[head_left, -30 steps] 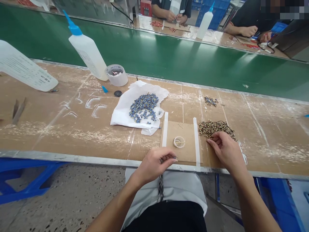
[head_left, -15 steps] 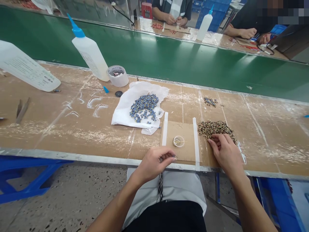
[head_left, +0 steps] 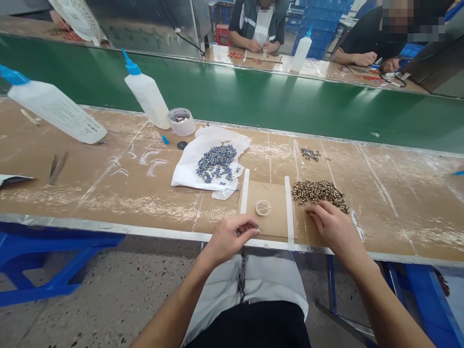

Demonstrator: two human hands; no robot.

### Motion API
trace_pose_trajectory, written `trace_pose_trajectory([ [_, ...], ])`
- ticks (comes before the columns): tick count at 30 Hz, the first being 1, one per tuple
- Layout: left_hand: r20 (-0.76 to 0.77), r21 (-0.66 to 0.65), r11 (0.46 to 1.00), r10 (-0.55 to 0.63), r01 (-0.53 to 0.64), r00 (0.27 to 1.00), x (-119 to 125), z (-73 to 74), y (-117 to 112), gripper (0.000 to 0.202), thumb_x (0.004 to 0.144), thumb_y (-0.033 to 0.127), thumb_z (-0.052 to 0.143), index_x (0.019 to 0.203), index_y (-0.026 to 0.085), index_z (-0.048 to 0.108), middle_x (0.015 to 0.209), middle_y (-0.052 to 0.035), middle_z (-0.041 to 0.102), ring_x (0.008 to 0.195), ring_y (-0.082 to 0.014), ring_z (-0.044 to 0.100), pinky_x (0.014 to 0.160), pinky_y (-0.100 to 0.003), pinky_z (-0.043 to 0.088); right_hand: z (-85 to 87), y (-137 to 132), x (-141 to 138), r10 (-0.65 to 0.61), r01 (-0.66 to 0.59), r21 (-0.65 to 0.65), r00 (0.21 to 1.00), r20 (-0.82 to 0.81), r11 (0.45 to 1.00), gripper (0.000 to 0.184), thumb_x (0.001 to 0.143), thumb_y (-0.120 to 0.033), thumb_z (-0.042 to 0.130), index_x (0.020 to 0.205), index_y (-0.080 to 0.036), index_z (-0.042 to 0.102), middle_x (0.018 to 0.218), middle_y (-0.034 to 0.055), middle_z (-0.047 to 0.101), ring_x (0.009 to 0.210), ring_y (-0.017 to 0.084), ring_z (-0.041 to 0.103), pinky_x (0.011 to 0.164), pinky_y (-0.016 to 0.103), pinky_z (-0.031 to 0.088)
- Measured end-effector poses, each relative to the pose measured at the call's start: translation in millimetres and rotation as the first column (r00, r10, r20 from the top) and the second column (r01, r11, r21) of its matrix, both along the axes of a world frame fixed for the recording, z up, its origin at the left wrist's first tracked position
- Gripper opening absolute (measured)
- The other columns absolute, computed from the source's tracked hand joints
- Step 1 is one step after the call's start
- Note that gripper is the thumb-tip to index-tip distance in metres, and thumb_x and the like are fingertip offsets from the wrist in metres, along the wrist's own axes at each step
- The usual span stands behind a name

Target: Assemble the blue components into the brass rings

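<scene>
My left hand (head_left: 231, 237) hovers at the table's near edge, fingers curled in a pinch on something small that I cannot make out. My right hand (head_left: 331, 226) lies on the cardboard with its fingertips at the near edge of a pile of small brass-coloured rings (head_left: 318, 191). Between the hands sits a small white ring-shaped dish (head_left: 263, 208) on a cardboard patch (head_left: 270, 220) bordered by two white tape strips. A heap of small blue parts (head_left: 216, 163) rests on a white cloth (head_left: 188, 162) farther left.
Two squeeze bottles with blue nozzles (head_left: 148, 96) (head_left: 54, 110) and a tape roll (head_left: 181, 122) stand at the left. A smaller clump of parts (head_left: 309, 153) lies beyond the brass pile. A green conveyor belt (head_left: 253, 99) runs behind, with other people working across it.
The view has tilted up and shifted slightly. My right hand's fingers stay at the brass pile, shifting slightly. My left hand keeps its pinch at the table edge.
</scene>
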State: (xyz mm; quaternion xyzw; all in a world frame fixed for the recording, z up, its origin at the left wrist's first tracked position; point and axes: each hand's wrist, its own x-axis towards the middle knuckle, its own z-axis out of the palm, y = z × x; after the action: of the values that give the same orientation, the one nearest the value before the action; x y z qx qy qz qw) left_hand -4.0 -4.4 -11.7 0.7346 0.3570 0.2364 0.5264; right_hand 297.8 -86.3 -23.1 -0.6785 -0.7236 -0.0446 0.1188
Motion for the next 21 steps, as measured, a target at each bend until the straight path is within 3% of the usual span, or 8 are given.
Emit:
trace_pose_trajectory([
  [8, 0.066, -0.006, 0.998, 0.067, -0.067, 0.996, 0.5, -1.1, -18.7, 0.016, 0.089, 0.024, 0.063, 0.097, 0.014, 0.074, 0.090, -0.0072, 0.075, 0.079, -0.0168, 0.067, 0.069, -0.024, 0.053, -7.9, -5.5, 3.1, -0.042, 0.050, 0.065, 0.993, -0.111, 0.997, 0.023, 0.100, -0.030, 0.044, 0.091, -0.020, 0.062, 0.090, 0.0076, 0.068, 0.076, 0.023, 0.063, 0.069, 0.034, 0.048],
  [12, 0.055, 0.086, 0.992, 0.088, -0.093, 0.995, -4.0, 12.4, -42.2, 0.014, 0.091, 0.018, 0.062, 0.096, 0.017, 0.075, 0.093, -0.0061, 0.075, 0.085, -0.0176, 0.068, 0.074, -0.026, 0.054, -14.8, -8.3, 4.4, -0.076, 0.097, 0.115, 0.981, -0.178, 0.989, 0.023, 0.099, -0.030, 0.044, 0.100, -0.019, 0.064, 0.096, 0.0103, 0.069, 0.083, 0.025, 0.065, 0.073, 0.036, 0.049],
  [16, 0.054, 0.151, 0.976, 0.153, -0.159, 0.987, -9.2, 28.0, -61.2, 0.011, 0.091, 0.017, 0.063, 0.093, 0.018, 0.074, 0.088, -0.0040, 0.075, 0.080, -0.0161, 0.067, 0.072, -0.025, 0.052, -18.0, -9.6, 4.2, -0.082, 0.127, 0.143, 0.955, -0.285, 0.982, 0.022, 0.097, -0.031, 0.047, 0.096, -0.021, 0.067, 0.097, 0.0100, 0.068, 0.087, 0.025, 0.065, 0.079, 0.038, 0.051],
  [19, 0.078, 0.204, 0.960, 0.177, -0.189, 0.981, -10.8, 34.2, -70.5, 0.010, 0.091, 0.017, 0.064, 0.092, 0.017, 0.073, 0.084, -0.0035, 0.073, 0.078, -0.0153, 0.066, 0.072, -0.025, 0.050, -11.2, -18.6, -11.8, -0.082, 0.160, 0.173, 0.918, -0.389, 0.972, 0.020, 0.097, -0.033, 0.049, 0.095, -0.021, 0.065, 0.098, 0.0096, 0.069, 0.088, 0.024, 0.066, 0.078, 0.039, 0.054],
  [21, 0.095, 0.240, 0.953, 0.168, -0.186, 0.981, -10.6, 35.5, -75.2, 0.010, 0.092, 0.017, 0.063, 0.091, 0.016, 0.073, 0.083, -0.0037, 0.073, 0.077, -0.0150, 0.065, 0.072, -0.026, 0.050, -1.7, -32.5, -35.4, -0.071, 0.193, 0.164, 0.829, -0.555, 0.967, 0.019, 0.098, -0.034, 0.051, 0.100, -0.020, 0.064, 0.092, 0.0083, 0.070, 0.081, 0.022, 0.068, 0.072, 0.036, 0.057],
])
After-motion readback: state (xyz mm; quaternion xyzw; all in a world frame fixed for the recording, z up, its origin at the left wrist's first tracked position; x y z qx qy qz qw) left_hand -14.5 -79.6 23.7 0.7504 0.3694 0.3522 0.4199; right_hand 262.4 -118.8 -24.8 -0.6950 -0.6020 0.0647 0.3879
